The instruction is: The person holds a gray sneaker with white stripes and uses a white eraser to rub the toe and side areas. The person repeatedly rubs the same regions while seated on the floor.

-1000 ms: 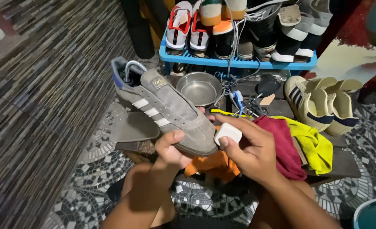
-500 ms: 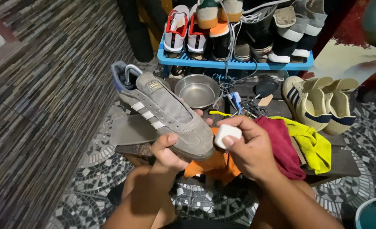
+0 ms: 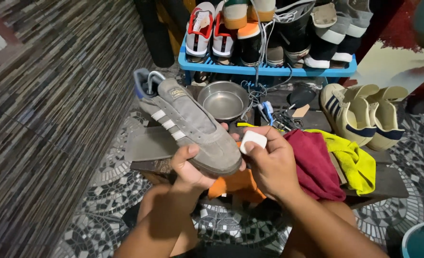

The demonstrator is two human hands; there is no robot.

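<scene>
My left hand point(image 3: 189, 168) grips a grey suede sneaker point(image 3: 188, 123) with white side stripes by its sole near the toe, heel pointing away to the upper left. A metal shoe tree shows inside the heel. My right hand point(image 3: 269, 165) pinches a small white block eraser point(image 3: 252, 141) and presses it against the sneaker's toe.
Beneath lie orange point(image 3: 236, 184), dark red point(image 3: 315, 165) and yellow point(image 3: 353, 160) cloths on a dark low bench point(image 3: 389, 184). A steel bowl point(image 3: 223, 100), brushes and a cream sneaker pair point(image 3: 362, 114) sit behind. A blue shoe rack point(image 3: 269, 70) holds several shoes. A grey insole point(image 3: 150, 145) lies left.
My right hand has brought the white eraser left and up against the sneaker's toe. The sneaker shifted slightly in my left hand.
</scene>
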